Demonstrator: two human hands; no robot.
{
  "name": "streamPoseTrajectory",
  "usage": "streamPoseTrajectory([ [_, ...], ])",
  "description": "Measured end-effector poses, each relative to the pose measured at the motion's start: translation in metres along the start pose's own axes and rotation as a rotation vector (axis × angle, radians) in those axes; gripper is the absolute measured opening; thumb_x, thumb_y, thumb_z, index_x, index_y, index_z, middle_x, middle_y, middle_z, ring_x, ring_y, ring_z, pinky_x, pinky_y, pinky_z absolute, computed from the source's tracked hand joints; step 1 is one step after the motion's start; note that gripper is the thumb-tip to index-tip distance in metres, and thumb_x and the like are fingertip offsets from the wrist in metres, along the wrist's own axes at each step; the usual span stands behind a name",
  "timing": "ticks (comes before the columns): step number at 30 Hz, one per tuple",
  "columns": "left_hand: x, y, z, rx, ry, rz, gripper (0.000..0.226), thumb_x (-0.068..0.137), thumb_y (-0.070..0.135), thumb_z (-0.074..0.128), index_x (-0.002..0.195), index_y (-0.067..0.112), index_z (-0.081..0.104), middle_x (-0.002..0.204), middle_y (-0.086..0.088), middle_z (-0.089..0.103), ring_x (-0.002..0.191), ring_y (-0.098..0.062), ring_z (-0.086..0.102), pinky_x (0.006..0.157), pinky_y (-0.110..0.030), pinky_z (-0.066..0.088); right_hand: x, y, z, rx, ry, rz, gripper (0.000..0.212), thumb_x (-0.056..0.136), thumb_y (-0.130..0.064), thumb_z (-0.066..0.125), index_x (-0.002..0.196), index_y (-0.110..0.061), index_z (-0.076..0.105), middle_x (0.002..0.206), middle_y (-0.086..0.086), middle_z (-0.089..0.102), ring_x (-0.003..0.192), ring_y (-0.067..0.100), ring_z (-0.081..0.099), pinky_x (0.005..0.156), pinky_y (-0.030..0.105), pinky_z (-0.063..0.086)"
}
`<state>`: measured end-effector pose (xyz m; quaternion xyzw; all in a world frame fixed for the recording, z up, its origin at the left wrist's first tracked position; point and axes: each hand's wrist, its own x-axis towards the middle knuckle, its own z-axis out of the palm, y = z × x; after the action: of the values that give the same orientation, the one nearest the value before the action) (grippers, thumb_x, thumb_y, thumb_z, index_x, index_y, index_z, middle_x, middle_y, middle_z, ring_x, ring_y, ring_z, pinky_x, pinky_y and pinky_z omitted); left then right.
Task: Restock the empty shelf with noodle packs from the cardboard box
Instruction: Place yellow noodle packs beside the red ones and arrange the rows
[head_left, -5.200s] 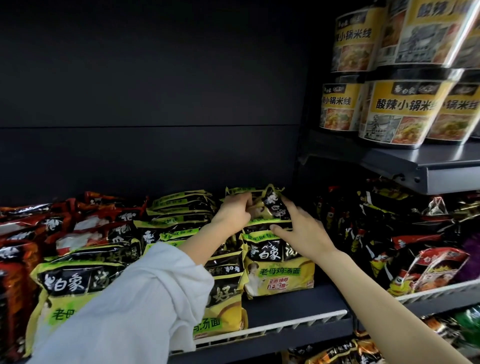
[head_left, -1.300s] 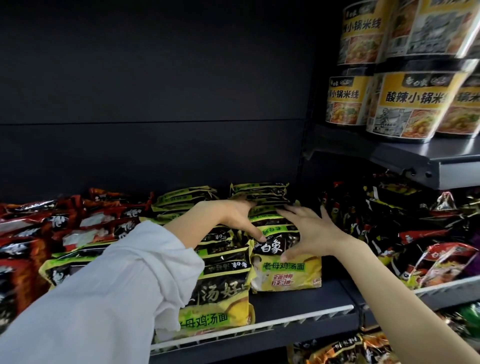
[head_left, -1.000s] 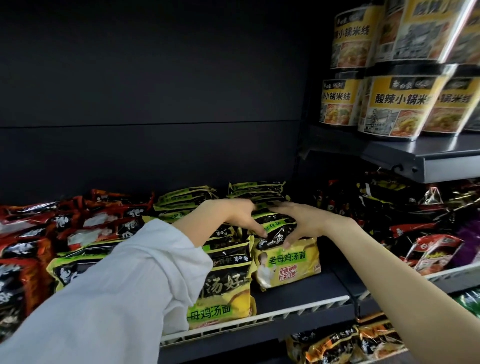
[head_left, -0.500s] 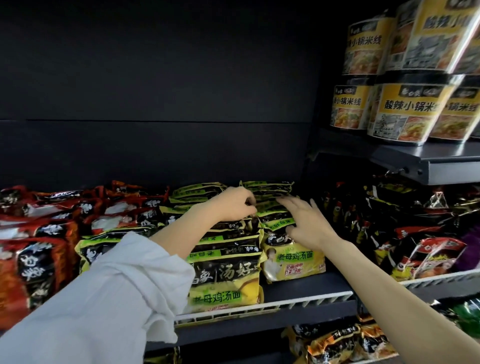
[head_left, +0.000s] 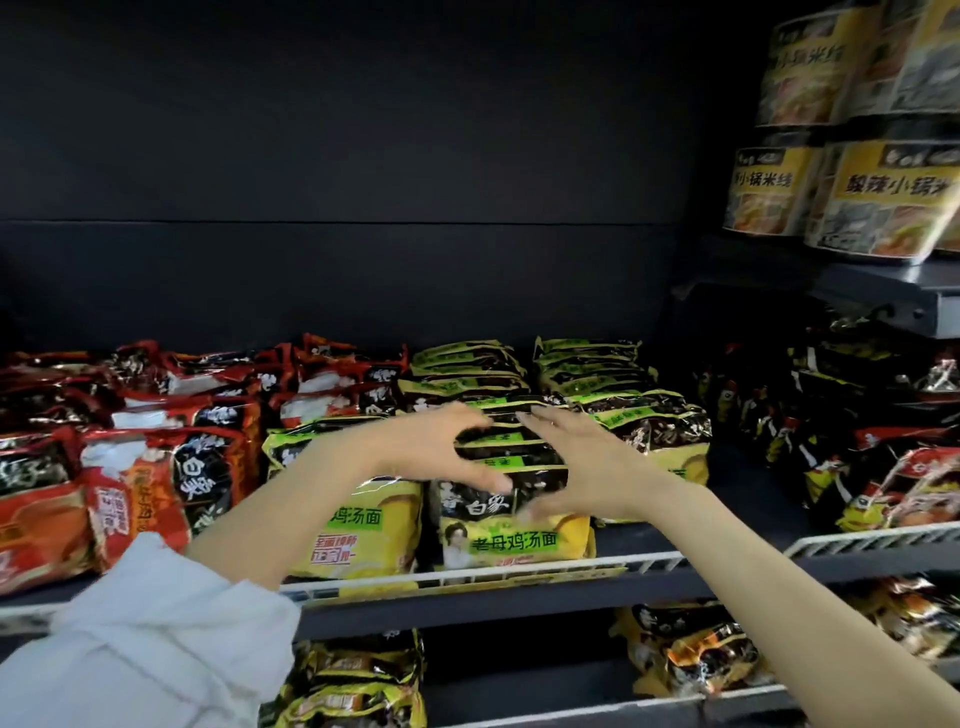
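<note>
Yellow-green noodle packs stand in rows on the dark shelf (head_left: 649, 540), behind its white wire rail. The middle row's front pack (head_left: 514, 535) leans against that rail. My left hand (head_left: 436, 447) and my right hand (head_left: 582, 467) arch over this row with fingers spread. Both thumbs rest on the front pack's black top and the fingertips touch the packs behind it. Neither hand holds a pack. Another yellow row (head_left: 353, 530) is on the left and one (head_left: 649, 431) on the right. The cardboard box is out of view.
Red noodle packs (head_left: 156, 467) fill the shelf's left part. Black and red packs (head_left: 883, 467) crowd the neighbouring bay on the right, with stacked cup noodles (head_left: 883, 208) on a shelf above. More packs (head_left: 353, 686) lie on the lower shelf. A dark back panel rises behind.
My left hand has uncurled and both hands have come forward along the row, now spread over its front pack. The view has shifted, showing more red packs on the left.
</note>
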<state>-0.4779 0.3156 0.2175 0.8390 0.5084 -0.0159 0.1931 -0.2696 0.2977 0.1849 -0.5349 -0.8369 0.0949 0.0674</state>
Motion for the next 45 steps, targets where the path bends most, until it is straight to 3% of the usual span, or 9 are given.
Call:
streamPoseTrajectory([
  [3, -0.001, -0.005, 0.017, 0.219, -0.014, -0.018, 0.113, 0.072, 0.066, 0.063, 0.151, 0.023, -0.005, 0.159, -0.001, -0.012, 0.148, -0.021, -0.002, 0.120, -0.039, 0.007, 0.006, -0.008, 0.011, -0.215, 0.024, 0.032, 0.118, 0.068, -0.065, 0.069, 0.152, -0.024, -0.002, 0.161, 0.001, -0.003, 0.148, 0.019, -0.001, 0.120, 0.035, -0.001],
  [10, 0.007, -0.019, 0.016, 0.410, 0.151, -0.014, 0.104, 0.077, 0.054, 0.067, 0.152, 0.023, 0.001, 0.160, -0.004, 0.002, 0.147, -0.024, 0.009, 0.118, -0.040, 0.011, 0.021, -0.030, 0.012, -0.243, 0.091, 0.114, 0.113, 0.070, -0.058, 0.072, 0.153, -0.021, 0.005, 0.160, 0.002, 0.004, 0.147, 0.023, 0.005, 0.119, 0.037, 0.007],
  [14, 0.006, -0.019, 0.006, 0.125, 0.116, -0.029, 0.093, 0.078, 0.062, 0.060, 0.151, 0.023, 0.018, 0.159, -0.003, 0.014, 0.145, -0.023, 0.019, 0.116, -0.039, 0.021, 0.030, -0.030, 0.009, -0.253, -0.010, 0.101, 0.121, 0.069, -0.055, 0.075, 0.152, -0.018, -0.003, 0.160, 0.005, -0.010, 0.147, 0.021, -0.010, 0.120, 0.038, 0.004],
  [19, 0.022, -0.043, -0.012, -0.119, 0.548, -0.288, 0.042, 0.098, 0.021, 0.044, 0.136, 0.004, 0.044, 0.140, -0.021, 0.043, 0.126, -0.032, 0.046, 0.103, -0.035, 0.038, 0.039, -0.021, 0.003, -0.141, -0.162, 0.084, 0.122, 0.070, -0.059, 0.072, 0.152, -0.019, -0.010, 0.159, 0.003, -0.018, 0.146, 0.019, -0.016, 0.118, 0.035, -0.003],
  [22, 0.033, -0.054, -0.021, -0.167, 0.485, -0.323, 0.042, 0.093, 0.009, 0.046, 0.135, 0.004, 0.046, 0.136, -0.019, 0.050, 0.122, -0.031, 0.049, 0.095, -0.031, 0.040, 0.044, -0.020, -0.002, 0.008, -0.179, 0.089, 0.108, 0.076, -0.069, 0.057, 0.152, -0.024, -0.005, 0.159, -0.001, -0.015, 0.145, 0.016, -0.018, 0.117, 0.035, -0.005],
  [28, 0.051, -0.054, -0.026, 0.011, 0.308, -0.306, 0.054, 0.090, 0.027, 0.062, 0.139, 0.011, 0.045, 0.143, -0.012, 0.043, 0.130, -0.027, 0.042, 0.104, -0.031, 0.035, 0.060, -0.020, 0.002, 0.056, 0.002, 0.123, 0.071, 0.094, -0.062, 0.018, 0.153, -0.024, 0.007, 0.161, -0.002, 0.003, 0.147, 0.013, -0.003, 0.118, 0.034, -0.002],
  [37, 0.071, -0.050, -0.023, -0.080, 0.333, -0.193, 0.039, 0.090, 0.022, 0.062, 0.127, 0.012, 0.058, 0.127, -0.009, 0.057, 0.113, -0.022, 0.056, 0.097, -0.031, 0.046, 0.088, -0.018, 0.012, -0.157, 0.107, 0.246, 0.063, 0.096, -0.058, 0.014, 0.149, -0.024, 0.022, 0.154, 0.000, 0.028, 0.143, 0.018, 0.022, 0.119, 0.043, 0.010],
  [42, 0.060, -0.060, -0.043, 0.297, 0.418, -0.191, 0.021, 0.092, 0.029, 0.059, 0.111, 0.022, 0.065, 0.118, -0.005, 0.061, 0.102, -0.025, 0.060, 0.080, -0.032, 0.048, 0.089, -0.023, 0.013, -0.171, 0.138, 0.279, 0.062, 0.096, -0.058, 0.016, 0.145, -0.023, 0.032, 0.147, 0.001, 0.038, 0.139, 0.019, 0.031, 0.118, 0.045, 0.015],
  [45, 0.065, -0.063, -0.046, 0.283, 0.416, -0.144, 0.028, 0.089, 0.019, 0.057, 0.117, 0.025, 0.060, 0.124, -0.002, 0.055, 0.112, -0.021, 0.052, 0.089, -0.034, 0.044, 0.089, -0.023, 0.013, -0.171, 0.149, 0.291, 0.062, 0.096, -0.058, 0.018, 0.145, -0.022, 0.033, 0.146, 0.002, 0.038, 0.137, 0.020, 0.032, 0.117, 0.046, 0.016],
])
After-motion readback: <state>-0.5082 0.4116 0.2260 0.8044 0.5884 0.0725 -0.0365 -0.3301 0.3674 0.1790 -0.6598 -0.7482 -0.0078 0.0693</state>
